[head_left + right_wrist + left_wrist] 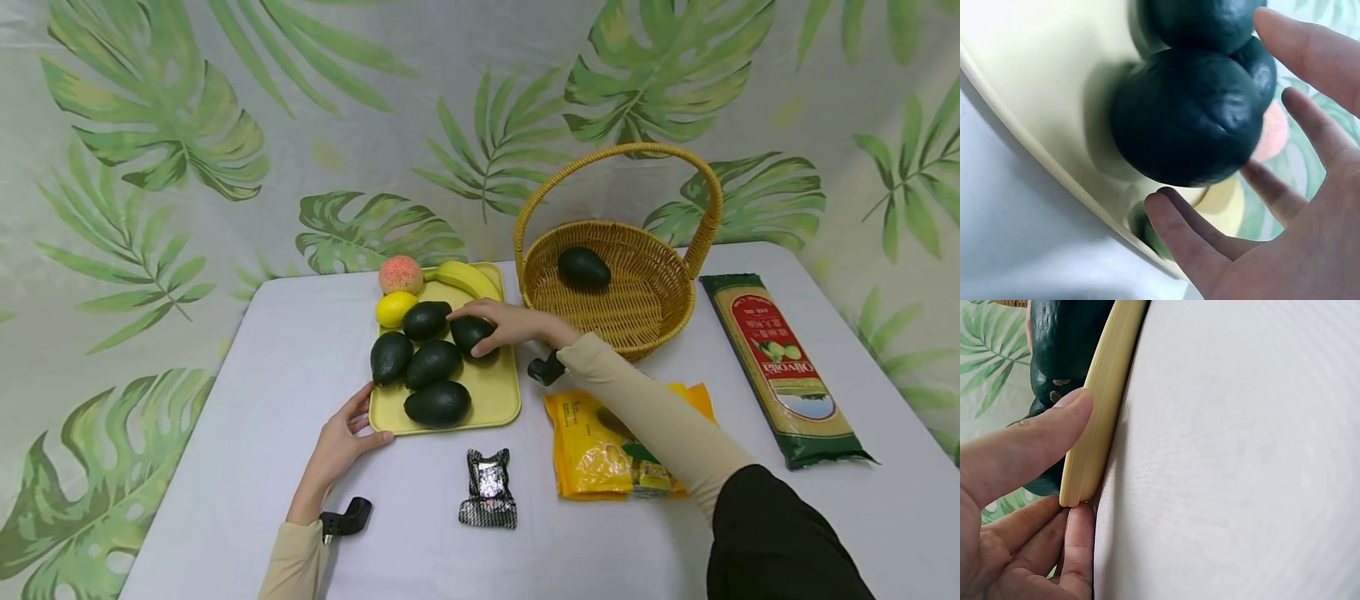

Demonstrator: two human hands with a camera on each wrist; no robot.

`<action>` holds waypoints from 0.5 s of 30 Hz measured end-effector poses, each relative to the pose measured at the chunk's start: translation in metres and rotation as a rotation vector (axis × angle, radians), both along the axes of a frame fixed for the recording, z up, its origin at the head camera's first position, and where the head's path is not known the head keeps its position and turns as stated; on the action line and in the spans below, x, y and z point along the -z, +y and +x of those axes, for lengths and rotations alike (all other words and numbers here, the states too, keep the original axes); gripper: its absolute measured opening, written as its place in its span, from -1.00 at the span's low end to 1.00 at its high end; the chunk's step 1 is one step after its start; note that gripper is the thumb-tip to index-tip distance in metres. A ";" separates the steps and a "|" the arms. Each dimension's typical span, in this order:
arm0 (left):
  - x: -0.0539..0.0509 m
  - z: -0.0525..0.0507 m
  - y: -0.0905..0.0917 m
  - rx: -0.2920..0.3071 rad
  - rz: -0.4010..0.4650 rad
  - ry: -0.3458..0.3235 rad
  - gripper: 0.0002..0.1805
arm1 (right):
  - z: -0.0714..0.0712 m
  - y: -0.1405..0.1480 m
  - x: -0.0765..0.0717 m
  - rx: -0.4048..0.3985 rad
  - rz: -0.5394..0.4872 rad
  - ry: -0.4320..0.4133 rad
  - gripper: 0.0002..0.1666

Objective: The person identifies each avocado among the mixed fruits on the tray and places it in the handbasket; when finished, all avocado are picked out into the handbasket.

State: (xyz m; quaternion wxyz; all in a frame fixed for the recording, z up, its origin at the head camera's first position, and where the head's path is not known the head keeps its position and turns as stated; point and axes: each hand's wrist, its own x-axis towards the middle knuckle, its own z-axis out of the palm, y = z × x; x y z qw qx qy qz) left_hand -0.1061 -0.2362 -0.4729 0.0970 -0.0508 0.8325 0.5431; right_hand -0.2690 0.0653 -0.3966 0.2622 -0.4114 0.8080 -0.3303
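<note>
A yellow tray carries several dark green avocados, a lemon, a peach and a banana. My left hand holds the tray's near left corner, thumb against the rim and fingers at the corner. Over the tray's right side, my right hand reaches around the rightmost avocado. In the right wrist view the fingers spread about that avocado, with gaps visible between most fingertips and its skin.
A wicker basket with a tall handle stands behind the right forearm; one avocado lies in it. That forearm passes over a yellow packet. A long noodle packet lies far right, a small black-and-white packet in front.
</note>
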 end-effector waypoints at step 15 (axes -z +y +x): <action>0.000 0.000 0.000 -0.007 0.003 -0.005 -0.03 | 0.004 0.000 0.005 0.149 -0.025 0.102 -0.36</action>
